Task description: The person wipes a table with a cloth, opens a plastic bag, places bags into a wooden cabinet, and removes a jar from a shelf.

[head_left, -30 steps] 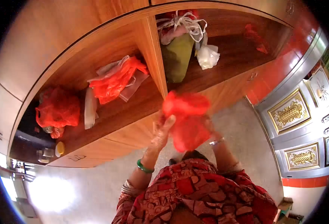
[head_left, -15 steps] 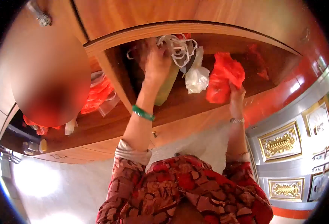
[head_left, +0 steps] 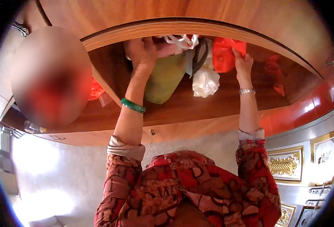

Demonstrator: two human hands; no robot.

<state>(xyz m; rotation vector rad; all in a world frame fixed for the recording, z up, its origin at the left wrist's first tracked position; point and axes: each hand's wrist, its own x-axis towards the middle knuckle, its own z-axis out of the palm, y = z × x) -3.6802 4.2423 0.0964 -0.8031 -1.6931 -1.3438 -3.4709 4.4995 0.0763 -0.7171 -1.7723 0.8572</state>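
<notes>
My left hand (head_left: 141, 56), with a green bangle on the wrist, reaches into the cabinet compartment at the left end of a pile of bags. Its fingers are curled at the pile's top edge, and what they hold is partly hidden. Beside it lie a pinkish bundle (head_left: 167, 49), an olive-green bag (head_left: 163, 77) and white handles (head_left: 184, 41). My right hand (head_left: 243, 62) is closed on a crumpled red plastic bag (head_left: 224, 56), held up inside the compartment. Below and left of that bag rests a white plastic bag (head_left: 205, 82).
A wooden divider (head_left: 108, 87) separates the compartments. Another red bag (head_left: 276, 73) lies at the right; more red plastic (head_left: 96, 90) shows at the left. The cabinet's top edge (head_left: 189, 26) curves above both hands. A blurred round patch covers part of the left side.
Both hands have gone from in front of the cabinet into the right compartment. The red bag has moved there with my right hand, and my left hand has let go of it. The view has shifted.
</notes>
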